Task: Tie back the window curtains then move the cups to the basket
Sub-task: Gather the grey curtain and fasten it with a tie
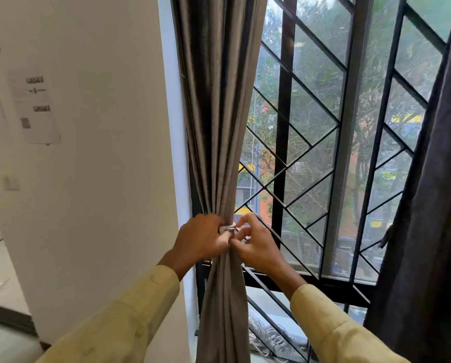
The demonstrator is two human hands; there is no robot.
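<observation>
Left curtain [219,127]: grey-brown fabric gathered into one narrow bundle against the window's left edge, pinched tightest just below frame centre, near 6 o'clock from the middle of the view.
Tieback [227,228]: a pale band wrapped around the bundle at the pinch point, partly hidden between the two hands.
Left hand [200,238]: clenched around the curtain bundle from the 9 o'clock side, with the band's end pressed under the thumb.
Right hand [256,244]: at the 3 o'clock side of the bundle, fingertips pinching the band's other end; the remaining fingers are curled loosely.
Sleeves [130,318]: pale yellow, rising from 7 and 5 o'clock.
Right curtain [434,205]: dark, hanging loose at the 3 o'clock edge.
Window grille [284,127]: black bars with diagonal struts, trees behind.
Wall [101,179]: white, with printed sheets [34,106] at 9 o'clock.
Cups and basket: outside this view.
</observation>
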